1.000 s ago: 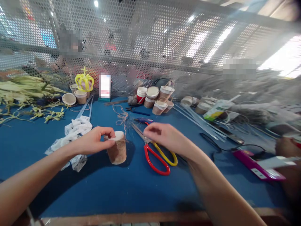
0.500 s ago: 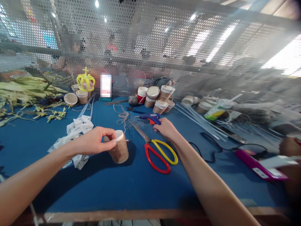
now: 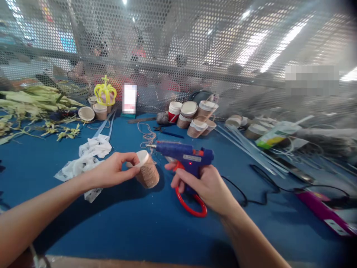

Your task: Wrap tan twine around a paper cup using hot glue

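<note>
My left hand (image 3: 113, 172) pinches the rim of a twine-wrapped paper cup (image 3: 148, 172) and tilts it toward the left on the blue table (image 3: 139, 227). My right hand (image 3: 205, 186) is closed round the handle of a blue hot glue gun (image 3: 184, 153). Its nozzle points left and sits just above the cup's rim. A black cord (image 3: 259, 190) trails from the gun to the right. Red-handled scissors (image 3: 192, 204) lie under my right hand, mostly hidden.
White lace ribbon (image 3: 89, 154) lies left of the cup. Stacked wrapped cups (image 3: 195, 117), a yellow crown (image 3: 105, 93) and green leaves (image 3: 30, 108) line the back, before a perforated metal screen. Clear glue sticks (image 3: 245, 149) and a magenta box (image 3: 326, 210) are at the right.
My right hand has picked the glue gun up from the table behind the scissors and brought it to the cup. My left hand has tilted the cup further.
</note>
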A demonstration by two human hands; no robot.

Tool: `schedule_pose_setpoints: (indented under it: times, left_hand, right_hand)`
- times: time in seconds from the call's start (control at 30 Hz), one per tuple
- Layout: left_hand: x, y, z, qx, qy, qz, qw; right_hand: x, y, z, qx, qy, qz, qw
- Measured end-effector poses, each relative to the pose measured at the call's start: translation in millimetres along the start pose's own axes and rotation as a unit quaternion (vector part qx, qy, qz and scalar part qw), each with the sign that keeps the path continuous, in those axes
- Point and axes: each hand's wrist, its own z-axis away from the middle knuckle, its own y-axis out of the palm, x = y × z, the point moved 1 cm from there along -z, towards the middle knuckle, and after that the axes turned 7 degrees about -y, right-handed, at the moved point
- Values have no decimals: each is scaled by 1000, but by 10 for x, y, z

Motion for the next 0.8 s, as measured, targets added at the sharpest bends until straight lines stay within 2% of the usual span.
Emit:
schedule_pose_setpoints:
  times: [0.1,0.33,0.4,0.57,0.8]
  left_hand:
    - [19,17,-5,-15,1,12,1000]
    - [35,41,-10,-8,4,47,999]
    - [29,44,-12,-14,10,51,999]
    - [35,51,-12,-21,20,64,998]
    - [49,57,-3,-17,19,63,998]
  right_hand:
    - [-23,7,37,5,33,7,999]
    - [-83,17,98,-45,129,88,987]
    - [-127,26,103,-34,129,99,986]
    - [-194,52,100,-37,76,86,993]
    - [-42,67,110,-45,78,103,991]
